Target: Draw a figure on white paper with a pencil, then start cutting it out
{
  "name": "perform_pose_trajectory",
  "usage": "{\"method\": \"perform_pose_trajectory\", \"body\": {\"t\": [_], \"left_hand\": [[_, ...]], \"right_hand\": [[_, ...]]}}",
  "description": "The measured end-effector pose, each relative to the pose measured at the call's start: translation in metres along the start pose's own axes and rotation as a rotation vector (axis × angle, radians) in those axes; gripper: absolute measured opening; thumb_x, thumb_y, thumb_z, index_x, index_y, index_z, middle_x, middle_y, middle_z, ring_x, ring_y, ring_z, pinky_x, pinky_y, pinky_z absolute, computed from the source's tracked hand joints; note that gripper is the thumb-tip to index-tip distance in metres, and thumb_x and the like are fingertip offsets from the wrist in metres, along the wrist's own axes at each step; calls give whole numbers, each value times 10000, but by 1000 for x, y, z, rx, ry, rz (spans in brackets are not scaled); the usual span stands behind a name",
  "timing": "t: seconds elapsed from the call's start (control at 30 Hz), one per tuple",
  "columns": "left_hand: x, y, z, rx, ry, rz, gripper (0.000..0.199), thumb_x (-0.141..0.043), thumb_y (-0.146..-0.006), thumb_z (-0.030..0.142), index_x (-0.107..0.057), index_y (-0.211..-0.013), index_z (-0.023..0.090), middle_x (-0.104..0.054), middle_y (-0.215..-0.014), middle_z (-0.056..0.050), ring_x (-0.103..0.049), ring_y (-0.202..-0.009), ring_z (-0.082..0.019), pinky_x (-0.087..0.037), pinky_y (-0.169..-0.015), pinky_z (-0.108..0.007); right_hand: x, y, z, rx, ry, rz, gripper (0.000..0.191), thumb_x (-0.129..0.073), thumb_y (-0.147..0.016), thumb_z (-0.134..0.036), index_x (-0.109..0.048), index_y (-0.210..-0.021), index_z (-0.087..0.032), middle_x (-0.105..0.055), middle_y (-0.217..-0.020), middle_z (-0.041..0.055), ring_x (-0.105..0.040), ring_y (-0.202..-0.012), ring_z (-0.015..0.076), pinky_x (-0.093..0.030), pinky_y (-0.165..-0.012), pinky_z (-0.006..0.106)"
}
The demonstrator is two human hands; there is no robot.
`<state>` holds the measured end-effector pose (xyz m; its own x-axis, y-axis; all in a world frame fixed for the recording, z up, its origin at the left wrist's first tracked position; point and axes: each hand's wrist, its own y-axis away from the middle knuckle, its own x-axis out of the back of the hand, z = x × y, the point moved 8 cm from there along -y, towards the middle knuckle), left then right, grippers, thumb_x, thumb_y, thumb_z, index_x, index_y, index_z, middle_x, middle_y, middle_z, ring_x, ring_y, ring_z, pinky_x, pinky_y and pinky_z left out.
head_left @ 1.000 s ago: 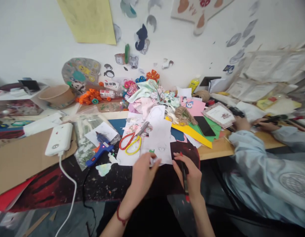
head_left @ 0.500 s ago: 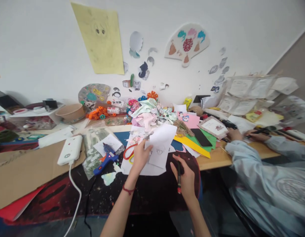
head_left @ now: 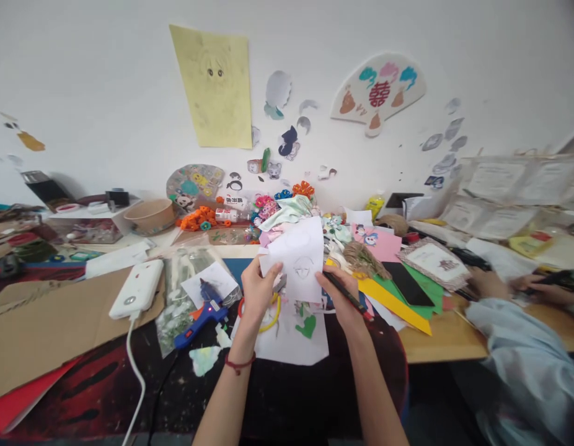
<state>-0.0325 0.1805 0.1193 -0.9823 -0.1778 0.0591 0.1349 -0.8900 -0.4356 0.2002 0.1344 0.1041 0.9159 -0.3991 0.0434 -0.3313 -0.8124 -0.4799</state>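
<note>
A sheet of white paper with a face sketched in pencil (head_left: 303, 251) is held up off the table. My left hand (head_left: 258, 294) pinches its lower left side between thumb and fingers. My right hand (head_left: 346, 303) grips a dark pencil with a red end (head_left: 357, 304), and its fingers also meet the paper's right edge. Beneath the raised paper, another white sheet (head_left: 291, 352) lies on the dark table, with a green paper cut-out (head_left: 306, 327) on it. Scissors with red and yellow handles (head_left: 275, 314) lie beside my left hand, partly hidden.
To the left are a blue glue gun (head_left: 201, 322), a white power bank (head_left: 137, 290) with a cable, and cardboard (head_left: 59, 328). On the right lie a black phone (head_left: 410, 284) and coloured paper (head_left: 393, 305). A co-worker's sleeve (head_left: 519, 347) is at far right.
My right hand has come up and left to the paper's edge with the pencil. The paper is raised more upright, baring the green cut-out below. The view has swung left.
</note>
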Motion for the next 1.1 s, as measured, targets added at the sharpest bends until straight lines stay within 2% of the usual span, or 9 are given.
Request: {"method": "perform_pose_trajectory", "body": {"t": [0.13, 0.27, 0.47, 0.57, 0.67, 0.87, 0.93, 1.0, 1.1], "left_hand": [[10, -10, 24, -54, 29, 61, 272, -715, -823, 436, -646, -827, 173, -633, -716, 23, -555, -666, -128, -441, -632, -231], [24, -14, 66, -179, 49, 140, 266, -725, -837, 436, -661, -855, 179, -644, -741, 21, -559, -676, -120, -452, -642, -227], [36, 4, 113, -364, 28, 223, 227, -729, -853, 416, -671, -867, 197, -633, -731, 26, -554, -685, -119, -443, -668, -235], [26, 11, 96, -251, -54, 171, 261, -689, -870, 449, -658, -908, 192, -613, -726, 25, -537, -663, -116, -440, -637, -231], [9, 17, 58, -49, -130, 50, 271, -622, -891, 449, -645, -947, 184, -626, -747, 22, -547, -635, -115, -441, -584, -221], [-11, 33, -5, 142, -388, -66, 132, -645, -845, 311, -597, -831, 189, -599, -648, 27, -567, -572, -153, -419, -575, -255], [-17, 37, -18, 173, -486, -106, 147, -654, -842, 264, -631, -957, 175, -649, -705, -8, -619, -625, -198, -450, -624, -293], [-22, 40, -25, 186, -573, -145, 311, -650, -850, 221, -623, -1152, 152, -703, -815, -60, -655, -684, -244, -482, -679, -348], [-24, 47, -21, 142, -694, -147, 465, -609, -879, 151, -543, -1336, 94, -699, -1141, -186, -673, -928, -326, -503, -827, -450]], "right_hand": [[-11, -12, -13, 18, -51, 17, 279, -783, -803, -443, -757, -914, -188, -672, -673, -6, -599, -552, 138, -516, -494, 254], [-17, -23, -41, 66, -97, 60, 267, -776, -818, -420, -763, -956, -191, -704, -739, 9, -620, -612, 147, -532, -559, 268], [-3, -22, -83, 226, -125, 160, 147, -784, -824, -348, -770, -895, -220, -703, -761, -5, -608, -665, 139, -513, -620, 258], [5, -12, -74, 187, -63, 165, 160, -765, -834, -372, -757, -824, -213, -660, -674, -15, -579, -602, 139, -482, -561, 257], [11, 2, -43, 43, 80, 118, 269, -717, -863, -429, -725, -725, -198, -592, -567, -25, -546, -533, 138, -448, -521, 261], [16, 25, 13, -111, 414, -64, 367, -653, -890, -507, -715, -730, -183, -611, -584, -9, -569, -547, 155, -433, -557, 273], [14, 29, 21, -105, 493, -128, 364, -626, -915, -493, -701, -727, -191, -612, -612, -8, -560, -567, 154, -416, -572, 274], [9, 33, 26, -88, 554, -190, 360, -599, -936, -477, -690, -726, -200, -621, -647, -2, -570, -596, 161, -407, -585, 279], [7, 39, 28, -11, 660, -223, 357, -581, -951, -470, -704, -749, -203, -689, -715, 28, -647, -675, 201, -443, -642, 304]]}}
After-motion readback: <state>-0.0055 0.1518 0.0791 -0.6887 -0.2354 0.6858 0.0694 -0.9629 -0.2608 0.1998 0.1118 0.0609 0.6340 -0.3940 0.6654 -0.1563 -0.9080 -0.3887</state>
